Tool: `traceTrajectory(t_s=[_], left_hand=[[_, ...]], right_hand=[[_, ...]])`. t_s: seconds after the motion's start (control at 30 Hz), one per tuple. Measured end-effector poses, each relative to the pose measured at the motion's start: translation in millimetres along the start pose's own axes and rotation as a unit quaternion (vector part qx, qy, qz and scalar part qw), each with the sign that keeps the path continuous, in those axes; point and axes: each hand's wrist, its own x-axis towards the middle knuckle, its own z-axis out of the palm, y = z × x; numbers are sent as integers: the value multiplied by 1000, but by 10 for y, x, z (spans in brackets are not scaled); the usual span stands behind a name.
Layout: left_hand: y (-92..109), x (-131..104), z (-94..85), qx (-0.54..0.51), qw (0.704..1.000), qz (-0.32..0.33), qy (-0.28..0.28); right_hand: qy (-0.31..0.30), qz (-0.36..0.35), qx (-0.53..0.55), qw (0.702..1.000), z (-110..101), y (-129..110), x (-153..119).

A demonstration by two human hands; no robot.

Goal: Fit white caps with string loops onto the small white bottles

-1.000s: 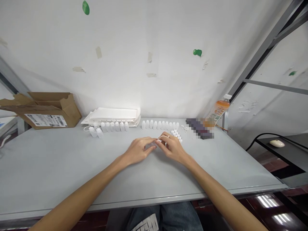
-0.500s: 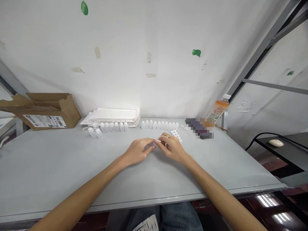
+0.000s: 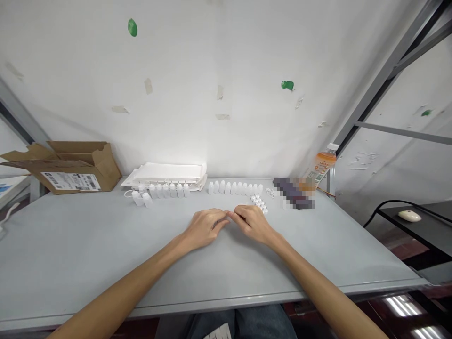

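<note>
My left hand (image 3: 205, 228) and my right hand (image 3: 254, 224) meet at the fingertips over the middle of the table. Both are closed in a pinch, and whatever lies between them is hidden behind the fingers. Just beyond my right hand lies a cluster of small white caps (image 3: 259, 204). Behind the hands stands a row of small translucent white bottles (image 3: 233, 189). To the left is another group of such bottles (image 3: 165, 190), with two bottles (image 3: 141, 198) set a little nearer; a thin white loop shows beside them.
White sheets (image 3: 169, 171) are stacked against the wall. An opened cardboard box (image 3: 102, 165) occupies the left corner of the grey table (image 3: 226, 270). At right are a drink bottle (image 3: 325, 162), a blurred dark item (image 3: 294, 193) and small white pieces (image 3: 270, 192).
The right hand's fingers have curled further over, and the thin white strip seen in them before is now hidden. Both hands stay together; the view has tilted slightly upward.
</note>
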Motion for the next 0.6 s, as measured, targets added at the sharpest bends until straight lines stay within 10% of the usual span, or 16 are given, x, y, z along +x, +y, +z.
traceTrajectory(t_s=[0.6], left_hand=[[16, -3, -9, 17, 999, 28, 43]], right_hand=[[33, 1, 18, 999, 16, -5, 0]])
